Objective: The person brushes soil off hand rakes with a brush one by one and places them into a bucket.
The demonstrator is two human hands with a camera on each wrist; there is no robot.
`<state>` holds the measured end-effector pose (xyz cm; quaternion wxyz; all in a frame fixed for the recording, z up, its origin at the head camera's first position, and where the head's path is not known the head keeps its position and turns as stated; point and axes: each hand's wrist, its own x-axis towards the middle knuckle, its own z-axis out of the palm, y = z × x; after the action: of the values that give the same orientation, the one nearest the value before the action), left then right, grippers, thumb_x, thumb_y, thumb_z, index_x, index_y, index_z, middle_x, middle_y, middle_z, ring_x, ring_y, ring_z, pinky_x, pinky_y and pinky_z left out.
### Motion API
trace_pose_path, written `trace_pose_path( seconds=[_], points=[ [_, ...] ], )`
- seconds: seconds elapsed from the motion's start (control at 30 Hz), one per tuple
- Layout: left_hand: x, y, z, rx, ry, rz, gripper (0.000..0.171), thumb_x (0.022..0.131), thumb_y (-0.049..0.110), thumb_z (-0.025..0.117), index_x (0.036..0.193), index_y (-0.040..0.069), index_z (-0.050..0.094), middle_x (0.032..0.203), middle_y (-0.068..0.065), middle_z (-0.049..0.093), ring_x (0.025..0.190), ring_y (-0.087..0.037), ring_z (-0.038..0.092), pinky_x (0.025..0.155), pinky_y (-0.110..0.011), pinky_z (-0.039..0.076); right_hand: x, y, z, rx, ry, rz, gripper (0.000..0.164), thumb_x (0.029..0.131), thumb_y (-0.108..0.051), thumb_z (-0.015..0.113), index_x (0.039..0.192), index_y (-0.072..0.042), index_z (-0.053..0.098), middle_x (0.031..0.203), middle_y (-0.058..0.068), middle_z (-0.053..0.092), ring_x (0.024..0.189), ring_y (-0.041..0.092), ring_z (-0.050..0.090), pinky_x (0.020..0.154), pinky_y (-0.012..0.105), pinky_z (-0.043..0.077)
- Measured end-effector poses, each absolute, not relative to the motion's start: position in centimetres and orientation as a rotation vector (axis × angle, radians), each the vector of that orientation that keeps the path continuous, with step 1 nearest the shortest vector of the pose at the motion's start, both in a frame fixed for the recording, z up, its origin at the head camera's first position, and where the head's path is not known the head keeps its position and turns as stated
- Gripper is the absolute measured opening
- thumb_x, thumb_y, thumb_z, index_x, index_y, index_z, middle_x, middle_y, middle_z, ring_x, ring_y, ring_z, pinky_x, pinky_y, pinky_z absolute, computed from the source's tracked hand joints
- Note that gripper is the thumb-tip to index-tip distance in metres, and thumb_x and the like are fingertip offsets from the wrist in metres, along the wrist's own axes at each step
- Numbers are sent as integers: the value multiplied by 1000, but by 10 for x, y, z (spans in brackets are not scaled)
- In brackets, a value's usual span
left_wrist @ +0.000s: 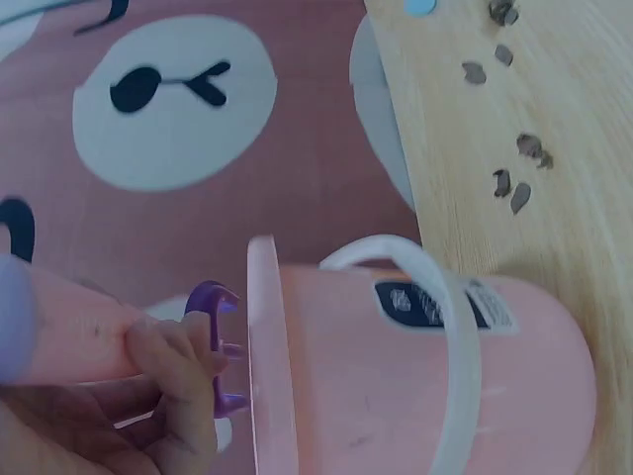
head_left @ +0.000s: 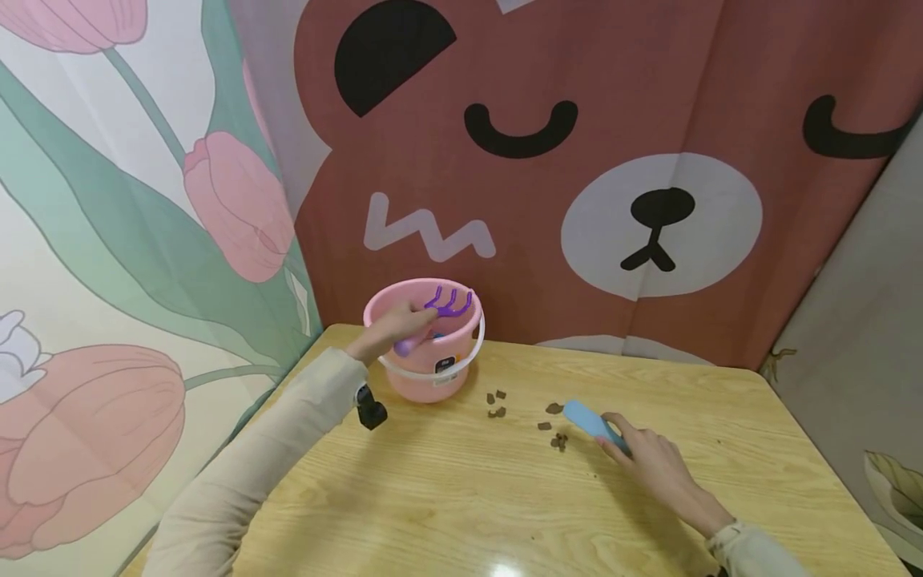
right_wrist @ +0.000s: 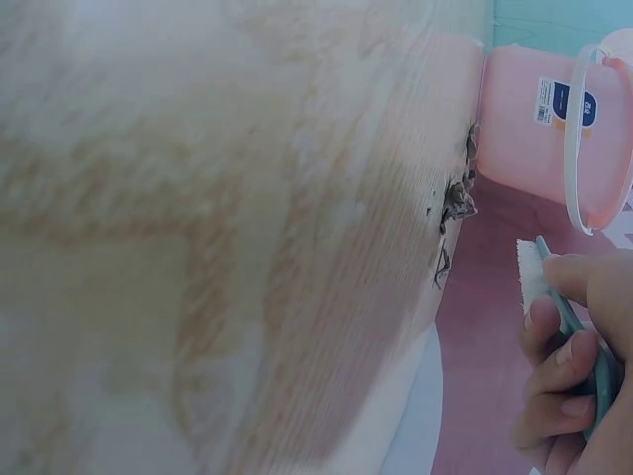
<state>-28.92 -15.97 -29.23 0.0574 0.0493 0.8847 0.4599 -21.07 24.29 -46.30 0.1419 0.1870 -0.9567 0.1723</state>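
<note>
A pink bucket (head_left: 425, 390) with a white handle (left_wrist: 461, 366) stands at the table's back left. Above its opening my left hand (head_left: 409, 322) grips a small hand rake (head_left: 453, 309) with purple tines and a pink and purple handle. In the left wrist view the tines are just off the bucket's rim. My right hand (head_left: 652, 465) holds a light blue brush (head_left: 587, 418), whose white bristles (right_wrist: 531, 272) show in the right wrist view. Close to the brush's head lie brown flakes (head_left: 554, 409) on the table; more brown bits (head_left: 497, 413) lie nearer the bucket.
The wooden table (head_left: 433, 513) ends at the back against a hanging cloth (head_left: 534, 240) with a bear's face. A flowered cloth (head_left: 130, 240) hangs along the left side. Something blue shows inside the bucket, mostly hidden by its wall and my left hand.
</note>
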Motion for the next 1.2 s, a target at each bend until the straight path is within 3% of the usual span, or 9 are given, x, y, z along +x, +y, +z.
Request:
trace_pose_path(
  seconds=[0.1, 0.27, 0.33, 0.57, 0.77, 1.2],
  points=[
    [-295, -166, -294, 139, 2629, 1448, 36, 99, 19, 54, 64, 9, 50, 55, 2, 51, 49, -6, 50, 50, -17, 43, -211, 243, -464, 529, -2766, 496, 41, 95, -28, 69, 128, -6, 58, 50, -7, 36, 40, 5, 28, 39, 18, 18],
    [-301, -174, -295, 184, 2475, 1593, 26, 97, 9, 53, 77, -7, 60, 64, -8, 67, 57, -13, 65, 57, -21, 54, -211, 243, -467, 533, -2771, 503, 41, 95, -28, 69, 128, -7, 59, 50, -7, 35, 40, 4, 27, 39, 18, 19],
    [-303, -176, -295, 194, 2428, 1655, 25, 97, 7, 53, 80, -10, 59, 63, -9, 66, 59, -15, 67, 58, -23, 55, -211, 242, -467, 544, -2770, 514, 41, 95, -28, 69, 128, -7, 59, 50, -8, 36, 40, 4, 27, 39, 17, 19],
    [-312, -180, -300, 233, 2446, 1733, 18, 98, 6, 54, 84, -5, 57, 56, -1, 55, 51, -8, 59, 50, -17, 49, -211, 241, -467, 537, -2764, 517, 41, 95, -29, 69, 128, -7, 59, 50, -8, 37, 40, 4, 28, 39, 18, 19],
    [-316, -182, -300, 116, 2572, 1671, 13, 92, 3, 55, 83, -5, 59, 54, 4, 51, 47, -2, 48, 48, -15, 41, -211, 240, -468, 535, -2771, 514, 40, 94, -28, 69, 128, -8, 59, 51, -8, 37, 40, 5, 29, 38, 18, 21],
    [-329, -184, -306, -88, 2533, 1710, 19, 85, -5, 50, 70, 3, 57, 53, 1, 54, 46, -5, 51, 45, -17, 41, -212, 238, -470, 544, -2772, 529, 40, 94, -29, 70, 127, -7, 59, 50, -8, 37, 39, 4, 29, 38, 17, 21]
  ],
)
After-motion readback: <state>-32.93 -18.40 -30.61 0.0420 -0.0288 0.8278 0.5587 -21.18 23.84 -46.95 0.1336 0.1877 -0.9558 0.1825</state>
